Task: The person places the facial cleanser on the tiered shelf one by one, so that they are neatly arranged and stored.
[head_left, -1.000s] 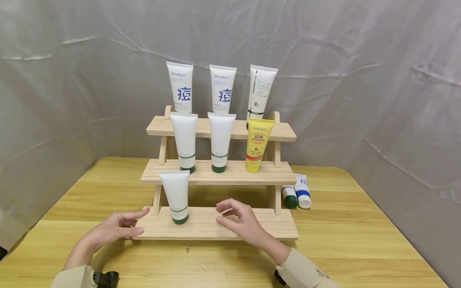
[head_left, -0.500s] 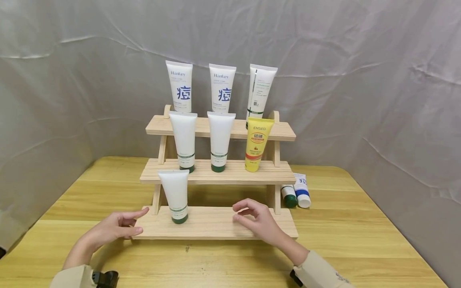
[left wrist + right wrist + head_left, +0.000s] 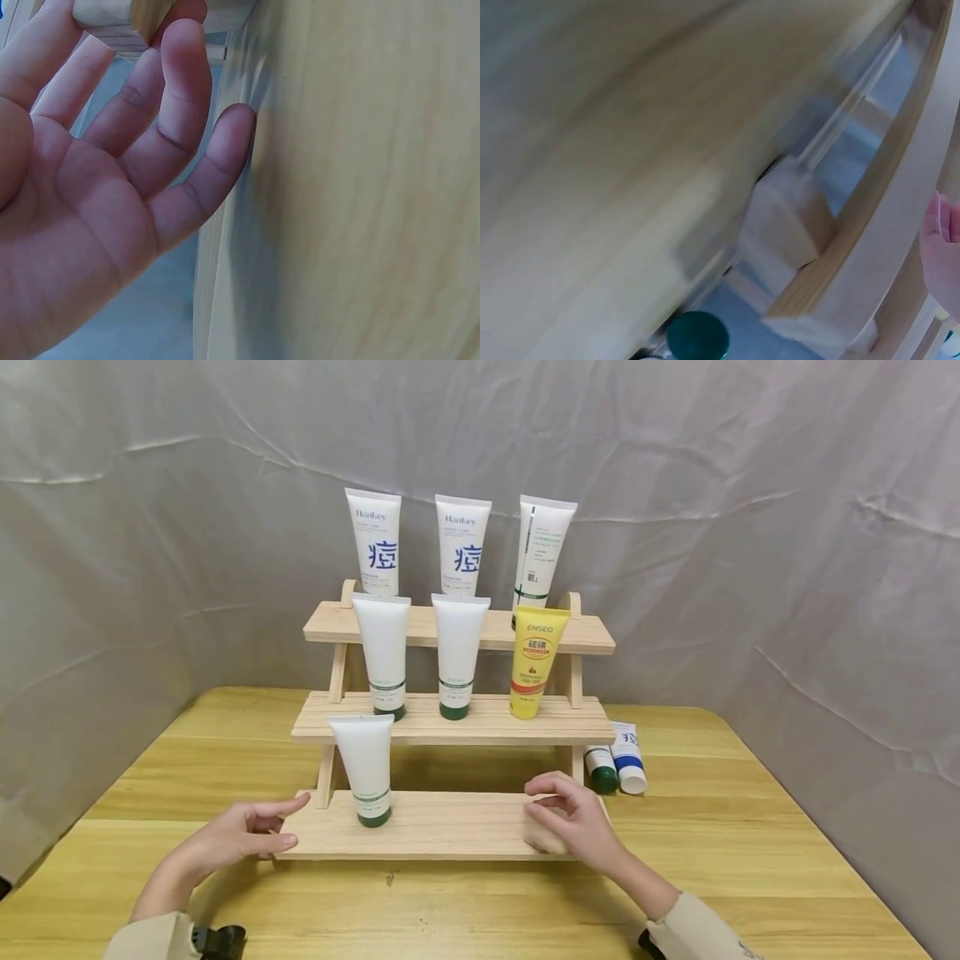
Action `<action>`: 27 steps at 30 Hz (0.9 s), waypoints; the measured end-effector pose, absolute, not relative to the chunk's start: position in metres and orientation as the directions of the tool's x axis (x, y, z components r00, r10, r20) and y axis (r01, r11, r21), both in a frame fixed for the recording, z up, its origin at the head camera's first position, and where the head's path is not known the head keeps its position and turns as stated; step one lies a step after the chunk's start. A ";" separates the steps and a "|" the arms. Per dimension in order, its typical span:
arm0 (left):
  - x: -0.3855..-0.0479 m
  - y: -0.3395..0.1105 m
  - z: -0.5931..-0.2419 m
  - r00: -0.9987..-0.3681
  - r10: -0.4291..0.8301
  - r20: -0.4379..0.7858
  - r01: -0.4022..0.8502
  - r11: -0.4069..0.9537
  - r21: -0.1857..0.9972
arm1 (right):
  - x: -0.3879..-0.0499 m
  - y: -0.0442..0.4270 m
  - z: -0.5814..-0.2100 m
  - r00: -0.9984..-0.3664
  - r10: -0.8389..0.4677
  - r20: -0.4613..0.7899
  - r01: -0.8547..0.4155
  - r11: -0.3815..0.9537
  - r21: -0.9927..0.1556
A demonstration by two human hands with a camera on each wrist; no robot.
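A three-tier wooden display stand (image 3: 442, 845) stands on the table. My left hand (image 3: 234, 837) holds the left end of its bottom shelf, thumb at the front corner and index finger farther back; in the left wrist view, curled fingers (image 3: 180, 105) meet the board's end. Near the left of that shelf stands a white squeeze tube (image 3: 363, 768) with a green cap. Over the shelf's right part hovers my right hand (image 3: 577, 822), fingers loosely bent with nothing between them. In the right wrist view it shows only at the right edge.
On the middle shelf are two white tubes (image 3: 459, 652) and a yellow tube (image 3: 538, 660). The top shelf bears two blue-lettered tubes (image 3: 375, 543) and a green-striped tube (image 3: 543, 552). Two more tubes (image 3: 628, 760) lie right of the stand. A grey curtain (image 3: 675, 443) hangs behind.
My right hand has moved to the right along the bottom shelf, away from the green-capped white tube. My left hand and the tubes have stayed in place.
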State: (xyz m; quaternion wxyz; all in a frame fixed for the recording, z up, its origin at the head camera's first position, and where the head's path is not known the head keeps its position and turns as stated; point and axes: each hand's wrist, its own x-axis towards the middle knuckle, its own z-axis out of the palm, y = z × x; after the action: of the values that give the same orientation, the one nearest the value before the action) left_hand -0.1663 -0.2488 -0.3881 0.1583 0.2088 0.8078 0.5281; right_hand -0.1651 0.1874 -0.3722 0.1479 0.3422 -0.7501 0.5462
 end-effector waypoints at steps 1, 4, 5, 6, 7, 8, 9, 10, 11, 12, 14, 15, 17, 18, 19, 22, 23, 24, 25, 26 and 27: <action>-0.166 -0.248 -0.388 -0.862 0.506 -0.031 0.174 0.353 0.919 | -0.166 0.190 -0.374 -0.715 -0.349 0.605 -0.683 0.166 -0.712; -0.166 -0.248 -0.388 -0.860 0.510 -0.023 0.178 0.343 0.922 | -0.166 0.198 -0.376 -0.692 -0.336 0.639 -0.710 0.157 -0.687; -0.167 -0.248 -0.388 -0.859 0.512 -0.019 0.182 0.339 0.923 | -0.167 0.201 -0.377 -0.683 -0.330 0.651 -0.720 0.156 -0.676; -0.167 -0.248 -0.389 -0.858 0.514 -0.014 0.184 0.333 0.925 | -0.167 0.204 -0.378 -0.673 -0.321 0.666 -0.731 0.151 -0.665; -0.167 -0.248 -0.389 -0.856 0.517 -0.008 0.191 0.330 0.924 | -0.168 0.206 -0.378 -0.662 -0.314 0.680 -0.741 0.140 -0.657; -0.167 -0.248 -0.389 -0.856 0.517 -0.008 0.191 0.330 0.924 | -0.168 0.209 -0.378 -0.660 -0.307 0.686 -0.744 0.139 -0.654; -0.167 -0.248 -0.389 -0.857 0.515 -0.009 0.190 0.331 0.924 | -0.168 0.211 -0.379 -0.655 -0.302 0.693 -0.749 0.139 -0.648; -0.167 -0.247 -0.389 -0.858 0.514 -0.010 0.188 0.332 0.924 | -0.168 0.214 -0.378 -0.654 -0.297 0.696 -0.751 0.144 -0.644; -0.167 -0.247 -0.389 -0.858 0.513 -0.012 0.187 0.334 0.924 | -0.169 0.216 -0.379 -0.650 -0.296 0.700 -0.755 0.143 -0.640; -0.166 -0.247 -0.388 -0.860 0.511 -0.015 0.184 0.338 0.923 | -0.169 0.218 -0.378 -0.648 -0.297 0.701 -0.757 0.146 -0.637; -0.166 -0.248 -0.388 -0.862 0.506 -0.021 0.180 0.345 0.921 | -0.170 0.221 -0.377 -0.647 -0.303 0.700 -0.760 0.180 -0.625; -0.165 -0.248 -0.389 -0.863 0.505 -0.020 0.181 0.345 0.921 | -0.170 0.222 -0.377 -0.640 -0.308 0.704 -0.767 0.188 -0.614; -0.165 -0.249 -0.389 -0.862 0.507 -0.017 0.183 0.343 0.921 | -0.172 0.225 -0.378 -0.629 -0.318 0.709 -0.776 0.204 -0.597; -0.165 -0.249 -0.389 -0.861 0.508 -0.017 0.183 0.340 0.922 | -0.172 0.226 -0.378 -0.625 -0.324 0.711 -0.780 0.210 -0.590; -0.165 -0.250 -0.390 -0.861 0.509 -0.016 0.182 0.338 0.924 | -0.173 0.228 -0.378 -0.620 -0.330 0.712 -0.783 0.212 -0.584; -0.165 -0.250 -0.390 -0.858 0.513 -0.014 0.181 0.328 0.927 | -0.175 0.233 -0.378 -0.615 -0.342 0.710 -0.787 0.217 -0.578; -0.166 -0.250 -0.390 -0.858 0.514 -0.014 0.180 0.326 0.928 | -0.175 0.234 -0.378 -0.614 -0.343 0.711 -0.788 0.221 -0.574; -0.166 -0.249 -0.390 -0.858 0.514 -0.015 0.178 0.324 0.929 | -0.176 0.235 -0.378 -0.619 -0.346 0.705 -0.785 0.231 -0.575; -0.166 -0.249 -0.390 -0.858 0.514 -0.015 0.178 0.324 0.929 | -0.176 0.237 -0.378 -0.621 -0.348 0.702 -0.783 0.240 -0.574; -0.166 -0.249 -0.390 -0.857 0.514 -0.015 0.177 0.323 0.930 | -0.177 0.239 -0.378 -0.622 -0.350 0.700 -0.782 0.249 -0.571; -0.166 -0.249 -0.390 -0.858 0.513 -0.015 0.177 0.324 0.929 | -0.177 0.240 -0.378 -0.624 -0.351 0.698 -0.781 0.255 -0.570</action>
State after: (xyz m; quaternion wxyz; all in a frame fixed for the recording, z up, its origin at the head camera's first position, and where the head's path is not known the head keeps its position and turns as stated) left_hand -0.1658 -0.2488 -0.3896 0.1557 0.2161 0.7985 0.5399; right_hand -0.1774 0.2400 -0.3780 0.2223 0.3724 -0.7602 0.4838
